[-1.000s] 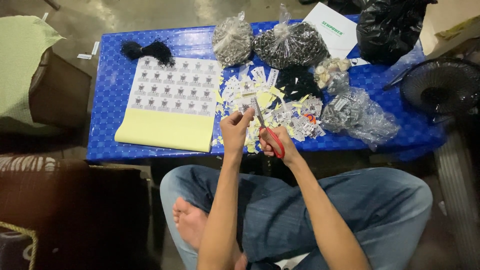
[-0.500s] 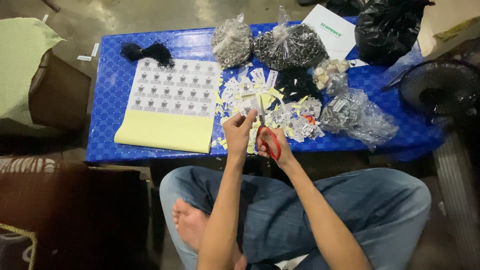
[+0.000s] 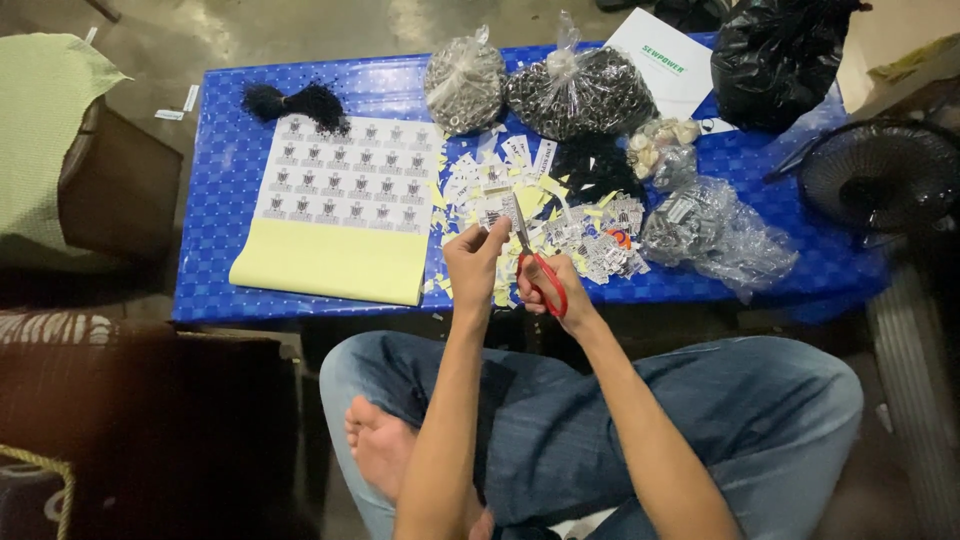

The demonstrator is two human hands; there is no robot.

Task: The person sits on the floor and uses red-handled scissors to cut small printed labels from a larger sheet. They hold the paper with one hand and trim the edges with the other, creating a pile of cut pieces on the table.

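Note:
My right hand (image 3: 552, 289) grips red-handled scissors (image 3: 535, 262) with the blades pointing up toward a small printed label (image 3: 492, 217). My left hand (image 3: 473, 263) pinches that label between thumb and fingers, just left of the blades. Both hands hover over the near edge of a low blue table (image 3: 220, 200). Behind them lies a heap of cut labels and yellow backing scraps (image 3: 560, 225). A sheet of printed stickers on yellow backing paper (image 3: 340, 210) lies to the left.
Two clear bags of small metal parts (image 3: 575, 90) stand at the back, a crumpled clear bag (image 3: 715, 235) at right, a black bag (image 3: 775, 60) at far right, black tassels (image 3: 295, 103) at back left. A fan (image 3: 880, 175) stands right of the table.
The scissors have tilted and shifted slightly left, closer to the label in my left hand. Both hands stay in about the same spot.

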